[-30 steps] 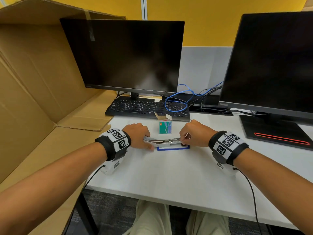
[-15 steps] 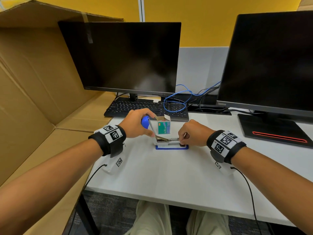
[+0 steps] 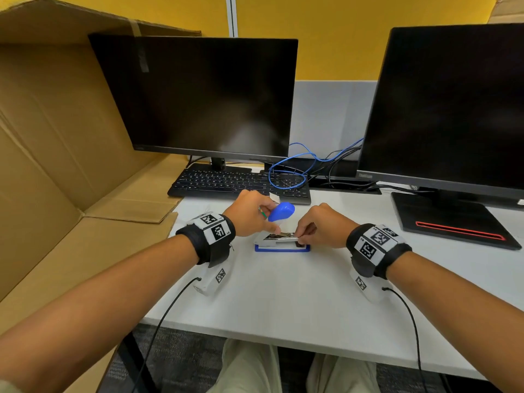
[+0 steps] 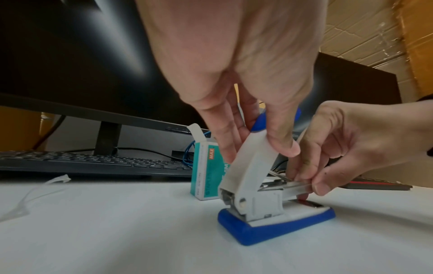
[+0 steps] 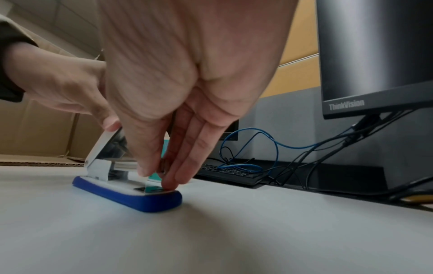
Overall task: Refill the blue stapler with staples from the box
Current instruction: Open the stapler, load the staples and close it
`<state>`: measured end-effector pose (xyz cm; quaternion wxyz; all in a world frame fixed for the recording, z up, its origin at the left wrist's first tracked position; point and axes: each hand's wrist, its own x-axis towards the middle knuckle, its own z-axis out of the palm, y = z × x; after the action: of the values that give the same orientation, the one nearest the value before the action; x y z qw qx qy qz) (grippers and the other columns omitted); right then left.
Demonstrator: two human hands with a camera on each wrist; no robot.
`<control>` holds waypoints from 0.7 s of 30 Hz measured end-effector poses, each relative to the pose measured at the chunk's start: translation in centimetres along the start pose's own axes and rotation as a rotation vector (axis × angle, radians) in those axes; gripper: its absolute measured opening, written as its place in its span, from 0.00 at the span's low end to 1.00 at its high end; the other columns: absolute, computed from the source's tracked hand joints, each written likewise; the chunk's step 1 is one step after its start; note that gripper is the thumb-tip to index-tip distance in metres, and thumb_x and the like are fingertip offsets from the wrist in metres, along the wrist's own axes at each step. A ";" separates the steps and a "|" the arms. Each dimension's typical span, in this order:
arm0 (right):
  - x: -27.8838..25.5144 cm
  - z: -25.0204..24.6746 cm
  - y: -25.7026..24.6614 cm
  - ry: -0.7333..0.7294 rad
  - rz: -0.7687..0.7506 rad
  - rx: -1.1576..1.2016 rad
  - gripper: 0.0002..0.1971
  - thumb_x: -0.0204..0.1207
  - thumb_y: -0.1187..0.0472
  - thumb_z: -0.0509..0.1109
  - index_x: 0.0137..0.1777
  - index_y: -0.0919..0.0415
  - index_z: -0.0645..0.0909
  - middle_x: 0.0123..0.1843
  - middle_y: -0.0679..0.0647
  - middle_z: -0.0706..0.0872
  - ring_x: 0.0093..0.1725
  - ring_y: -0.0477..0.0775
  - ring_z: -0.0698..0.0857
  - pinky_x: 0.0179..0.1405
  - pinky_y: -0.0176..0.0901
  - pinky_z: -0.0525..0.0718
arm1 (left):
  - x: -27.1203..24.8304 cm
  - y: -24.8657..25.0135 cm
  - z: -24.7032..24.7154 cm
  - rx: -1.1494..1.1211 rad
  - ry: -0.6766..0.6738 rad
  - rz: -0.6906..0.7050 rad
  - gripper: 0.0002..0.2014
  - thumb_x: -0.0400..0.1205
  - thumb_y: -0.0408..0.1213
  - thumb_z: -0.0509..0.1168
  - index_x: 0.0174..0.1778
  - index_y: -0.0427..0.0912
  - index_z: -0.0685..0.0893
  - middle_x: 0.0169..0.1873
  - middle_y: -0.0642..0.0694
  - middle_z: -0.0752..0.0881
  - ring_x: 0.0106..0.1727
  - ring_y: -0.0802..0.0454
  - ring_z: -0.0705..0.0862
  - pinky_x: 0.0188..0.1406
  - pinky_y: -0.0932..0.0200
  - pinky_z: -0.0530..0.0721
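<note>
While the stapler (image 4: pixel 264 202) sat on the desk (image 3: pixel 297 302) near the front, just in front of the box (image 4: pixel 206 170), its lid (image 3: pixel 281 211) was held tilted up in the curled fingers of the left hand (image 3: pixel 249 214). A second ago the lid had been flat, so the stapler was now opened. Its metal track (image 4: pixel 281 185) was pinched thin by the right hand (image 3: pixel 320 226). Staples were probably ready to be dropped in next
</note>
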<state>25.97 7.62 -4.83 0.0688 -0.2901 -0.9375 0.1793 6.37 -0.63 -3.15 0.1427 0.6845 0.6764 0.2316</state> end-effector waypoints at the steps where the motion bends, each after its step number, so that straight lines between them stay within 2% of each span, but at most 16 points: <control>1: -0.1 0.0 0.1 0.011 0.008 0.019 0.03 0.70 0.63 0.77 0.42 0.61 0.93 0.38 0.53 0.94 0.40 0.50 0.92 0.51 0.47 0.89 | 0.0 0.0 0.1 0.007 -0.001 -0.004 0.21 0.66 0.45 0.83 0.54 0.44 0.92 0.46 0.45 0.93 0.34 0.56 0.84 0.56 0.57 0.82; 4: -0.2 0.1 0.5 0.042 0.048 0.079 0.02 0.69 0.61 0.79 0.39 0.59 0.93 0.36 0.50 0.94 0.38 0.47 0.91 0.52 0.46 0.89 | 0.3 0.2 0.5 0.049 -0.006 -0.025 0.22 0.65 0.47 0.83 0.53 0.43 0.92 0.46 0.46 0.92 0.39 0.53 0.83 0.61 0.55 0.79; 7: -0.2 0.2 0.5 0.052 0.075 0.103 0.03 0.68 0.60 0.81 0.38 0.58 0.93 0.35 0.49 0.94 0.37 0.45 0.91 0.55 0.45 0.88 | 0.7 0.3 1.1 0.102 -0.012 -0.039 0.24 0.63 0.52 0.82 0.52 0.46 0.92 0.45 0.49 0.91 0.45 0.50 0.82 0.64 0.47 0.78; 9: -0.2 0.2 0.7 0.068 0.101 0.131 0.05 0.66 0.60 0.83 0.38 0.59 0.92 0.35 0.50 0.94 0.37 0.46 0.91 0.54 0.46 0.89 | 0.9 0.5 1.3 0.133 -0.018 -0.039 0.24 0.63 0.54 0.82 0.53 0.48 0.92 0.45 0.50 0.91 0.48 0.49 0.81 0.64 0.46 0.78; 12: 0.0 -0.2 1.2 0.085 0.151 0.114 0.12 0.60 0.56 0.86 0.39 0.58 0.88 0.38 0.51 0.92 0.43 0.49 0.90 0.51 0.52 0.90 | 1.1 0.8 1.5 0.192 -0.030 -0.016 0.24 0.65 0.54 0.81 0.54 0.47 0.92 0.45 0.49 0.90 0.49 0.49 0.77 0.58 0.48 0.79; 17: 0.1 -1.1 1.0 0.046 0.175 0.098 0.23 0.57 0.52 0.87 0.52 0.54 0.86 0.41 0.48 0.93 0.50 0.52 0.87 0.57 0.56 0.87 | 1.5 2.1 1.6 0.291 -0.095 0.015 0.23 0.67 0.50 0.81 0.54 0.42 0.93 0.44 0.44 0.88 0.48 0.50 0.73 0.42 0.56 0.74; 19: 0.2 -1.2 0.7 0.022 0.153 0.051 0.24 0.58 0.51 0.86 0.55 0.55 0.88 0.43 0.49 0.94 0.49 0.52 0.88 0.57 0.54 0.86 | 1.7 2.6 1.7 0.329 -0.124 0.019 0.23 0.67 0.50 0.81 0.53 0.42 0.93 0.41 0.45 0.86 0.48 0.50 0.72 0.41 0.56 0.72; 21: 0.3 -1.2 0.5 0.008 0.122 0.004 0.22 0.60 0.50 0.85 0.53 0.56 0.90 0.42 0.51 0.94 0.46 0.51 0.89 0.55 0.52 0.88 | 1.9 2.9 1.9 0.354 -0.142 0.018 0.22 0.66 0.50 0.81 0.53 0.42 0.93 0.42 0.45 0.86 0.49 0.49 0.73 0.41 0.55 0.73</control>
<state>26.28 8.52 -3.87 0.0622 -0.3474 -0.9175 0.1836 9.80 1.31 -3.07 0.0655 0.7195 0.6887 0.0613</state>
